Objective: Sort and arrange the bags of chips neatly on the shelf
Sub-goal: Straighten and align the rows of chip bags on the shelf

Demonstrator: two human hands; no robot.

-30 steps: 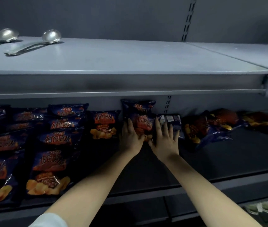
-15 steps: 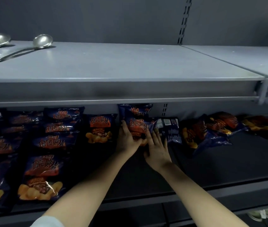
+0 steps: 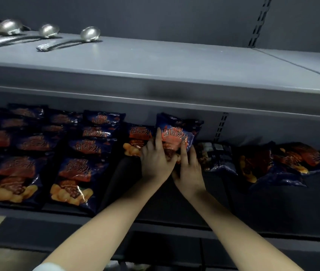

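Both my hands hold one dark blue chip bag with orange lettering (image 3: 176, 133) at the back of the dark lower shelf (image 3: 272, 202). My left hand (image 3: 155, 159) lies on its lower left with the forefinger stretched up over the front. My right hand (image 3: 189, 169) grips its lower right edge. Directly left of it lies another bag (image 3: 135, 135). Further left, rows of matching bags (image 3: 77, 169) overlap one another. To the right a bag lies back side up (image 3: 215, 155), and beyond it loose bags (image 3: 284, 163) lie in a jumble.
The grey upper shelf (image 3: 174, 71) juts out above the bags and carries three metal ladles (image 3: 88, 35) at its left. A slotted upright (image 3: 220, 126) runs down the back wall right of my hands. Bare dark shelf lies in front of the jumbled bags.
The view has swung right and down. My hands have closed in together on the bag and drawn its lower end up, so it stands more tilted than before.
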